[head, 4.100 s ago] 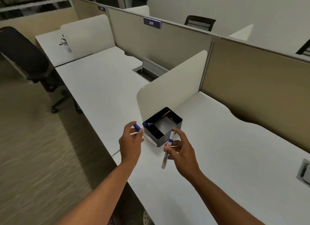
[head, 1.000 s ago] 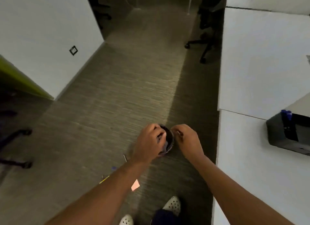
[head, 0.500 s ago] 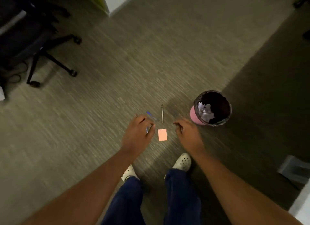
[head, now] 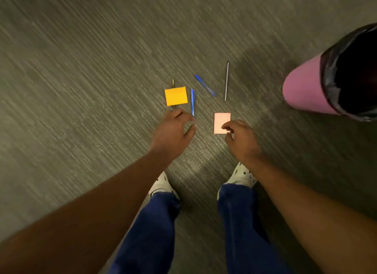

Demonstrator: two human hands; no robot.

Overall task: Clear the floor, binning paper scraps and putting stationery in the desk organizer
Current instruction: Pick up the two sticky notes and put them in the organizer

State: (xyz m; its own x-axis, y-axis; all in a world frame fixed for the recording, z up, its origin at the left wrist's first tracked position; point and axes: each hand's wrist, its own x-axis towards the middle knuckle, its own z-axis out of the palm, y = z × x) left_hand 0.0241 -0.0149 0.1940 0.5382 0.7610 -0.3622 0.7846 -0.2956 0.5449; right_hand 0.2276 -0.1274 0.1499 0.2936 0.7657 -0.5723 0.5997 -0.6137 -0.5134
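Down at the carpet (head: 81, 90): the left hand (head: 173, 130) hangs loosely open and empty, fingertips at the near end of a blue pen (head: 192, 102), beside an orange sticky note (head: 176, 96). The right hand (head: 240, 139), fingers curled narrow, touches the pink sticky note (head: 221, 120); pinched or not, I can't tell. Another blue pen (head: 205, 85) and a grey pencil (head: 226, 80) lie beyond, the pink bin (head: 302, 88) far right
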